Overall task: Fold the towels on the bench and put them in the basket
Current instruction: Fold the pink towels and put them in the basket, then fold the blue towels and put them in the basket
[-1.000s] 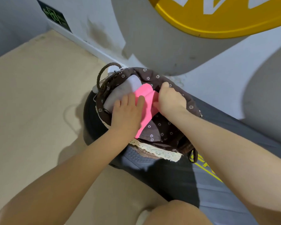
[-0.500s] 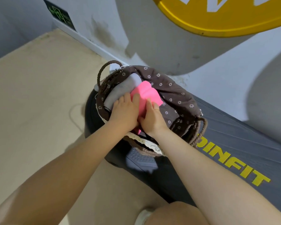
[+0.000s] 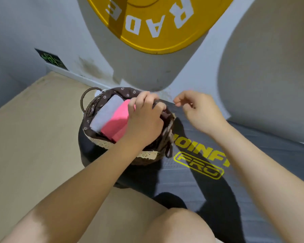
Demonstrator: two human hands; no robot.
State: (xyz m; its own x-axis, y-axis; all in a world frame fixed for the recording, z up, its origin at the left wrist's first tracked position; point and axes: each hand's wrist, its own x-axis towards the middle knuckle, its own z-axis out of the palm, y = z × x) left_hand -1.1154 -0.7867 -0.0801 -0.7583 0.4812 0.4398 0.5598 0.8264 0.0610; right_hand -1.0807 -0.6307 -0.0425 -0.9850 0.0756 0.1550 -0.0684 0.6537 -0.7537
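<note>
Both forearms were bare all the way up, no sleeves in sight. No watch or bracelet on either wrist. The left hand (image 3: 144,123) and right hand (image 3: 200,113) wore no gloves. A bare knee (image 3: 181,225) poked in at the bottom edge.

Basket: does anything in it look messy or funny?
Nothing stands out. The basket sits upright at the end of the bench, and the white towel and pink towel lie folded side by side inside. The left hand grips the basket's liner at the far rim; the right hand hovers beside it, holding nothing.
</note>
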